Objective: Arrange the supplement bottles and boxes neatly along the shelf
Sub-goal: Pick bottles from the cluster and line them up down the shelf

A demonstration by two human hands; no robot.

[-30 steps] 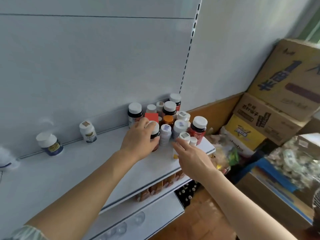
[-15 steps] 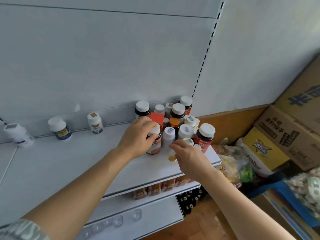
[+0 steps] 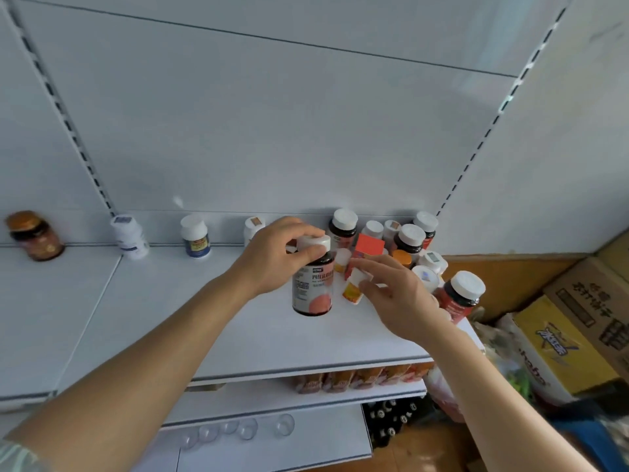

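White shelf (image 3: 272, 335) w/ pale back panel across the view; cardboard boxes (image 3: 578, 328) stacked at far right, beside the shelf end. Cluster of bottles (image 3: 408, 240) packed at the shelf's right rear corner, mostly dark w/ white caps, touching or nearly so; red-labelled one (image 3: 459, 298) at the front right edge of the group, just past the right wrist. Orange box (image 3: 369, 247) upright amid the cluster, just behind the right fingertips. Along the back wall to the left, well apart from each other: amber bottle (image 3: 34, 236) tilted at far left, white bottle (image 3: 129, 236) leaning, blue-labelled bottle (image 3: 194, 236) upright, another small one (image 3: 253, 228) partly hidden behind the left hand. Left hand (image 3: 275, 257) closed over the white cap of a pink-labelled bottle (image 3: 313, 287), thumb in front, fingers wrapped round the far side; bottle hanging straight below the palm, upright, left of the cluster; cannot tell if base touches the shelf or is just above. Right hand (image 3: 398, 294) pinching a small yellow bottle (image 3: 353, 289) at its white cap, thumb and fingertips narrow round it; bottle tilted, base toward the shelf front, lying just left of the fingers and just right of the pink-labelled one, not touching it. Lower shelf (image 3: 306, 396) w/ orange packets (image 3: 357, 378) under the front lip; clear domes (image 3: 238, 429) on the shelf below.
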